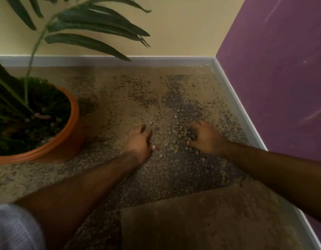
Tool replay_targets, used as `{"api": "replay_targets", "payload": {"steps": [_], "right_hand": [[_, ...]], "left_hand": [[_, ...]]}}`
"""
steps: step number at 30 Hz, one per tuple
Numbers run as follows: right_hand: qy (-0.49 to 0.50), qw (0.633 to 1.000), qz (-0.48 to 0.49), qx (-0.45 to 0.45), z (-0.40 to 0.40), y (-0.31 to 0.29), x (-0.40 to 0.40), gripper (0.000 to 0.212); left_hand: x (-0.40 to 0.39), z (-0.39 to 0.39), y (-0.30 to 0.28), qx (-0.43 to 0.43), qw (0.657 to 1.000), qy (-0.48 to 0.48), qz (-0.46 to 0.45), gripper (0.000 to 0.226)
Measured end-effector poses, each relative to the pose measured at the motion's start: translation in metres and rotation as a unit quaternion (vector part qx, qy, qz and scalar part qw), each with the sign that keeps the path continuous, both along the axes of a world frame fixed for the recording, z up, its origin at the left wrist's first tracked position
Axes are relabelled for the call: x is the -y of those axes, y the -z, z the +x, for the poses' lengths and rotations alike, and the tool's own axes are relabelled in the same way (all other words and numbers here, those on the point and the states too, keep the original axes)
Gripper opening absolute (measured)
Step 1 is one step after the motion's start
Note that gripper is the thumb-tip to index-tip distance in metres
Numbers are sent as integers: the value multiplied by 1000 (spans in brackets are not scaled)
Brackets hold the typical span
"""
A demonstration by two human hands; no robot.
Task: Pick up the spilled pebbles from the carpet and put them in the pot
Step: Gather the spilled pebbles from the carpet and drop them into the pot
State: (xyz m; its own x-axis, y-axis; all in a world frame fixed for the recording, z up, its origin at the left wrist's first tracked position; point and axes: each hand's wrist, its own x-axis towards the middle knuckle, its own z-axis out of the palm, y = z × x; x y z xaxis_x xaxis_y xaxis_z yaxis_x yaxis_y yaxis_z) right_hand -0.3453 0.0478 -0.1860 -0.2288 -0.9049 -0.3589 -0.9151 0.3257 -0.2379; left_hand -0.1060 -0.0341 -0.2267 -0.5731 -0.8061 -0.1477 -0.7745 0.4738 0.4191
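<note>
Both forearms reach forward over the carpet: left hand curled, contents not discernible, right hand with fingers bent, raking pebbles lying between them, right of the pot.

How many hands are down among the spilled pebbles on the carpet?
2. The left hand is curled at the pebbles' left edge, nearer the orange pot; the right hand digs into their right side, nearer the purple wall.

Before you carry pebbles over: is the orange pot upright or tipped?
Upright. The orange pot stands on the carpet, rim facing up, plant still inside.
</note>
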Motion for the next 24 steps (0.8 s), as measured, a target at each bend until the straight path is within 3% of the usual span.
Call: {"api": "replay_targets", "payload": {"steps": [3,6,8,11,14,17,24], "right_hand": [[-12,1000,20,15,-3,7,6,63],[-24,999,12,35,-2,14,10,45],[-22,998,21,54,-1,15,15,31],[-30,997,43,64,-1,12,21,24],[-36,996,38,72,-9,6,21,17],[-33,996,18,80,-15,2,16,8],[57,990,-8,129,-20,-6,14,10]], "left_hand": [[1,-4,-1,-180,975,-78,102,10],[4,-3,-7,-268,911,-209,235,18],[5,-1,-7,-241,932,-173,206,18],[14,12,-2,-112,990,-64,57,25],[24,22,0,-106,993,-54,-27,23],[28,23,-6,-97,993,-70,-11,22],[31,19,-24,-61,993,-74,66,23]]}}
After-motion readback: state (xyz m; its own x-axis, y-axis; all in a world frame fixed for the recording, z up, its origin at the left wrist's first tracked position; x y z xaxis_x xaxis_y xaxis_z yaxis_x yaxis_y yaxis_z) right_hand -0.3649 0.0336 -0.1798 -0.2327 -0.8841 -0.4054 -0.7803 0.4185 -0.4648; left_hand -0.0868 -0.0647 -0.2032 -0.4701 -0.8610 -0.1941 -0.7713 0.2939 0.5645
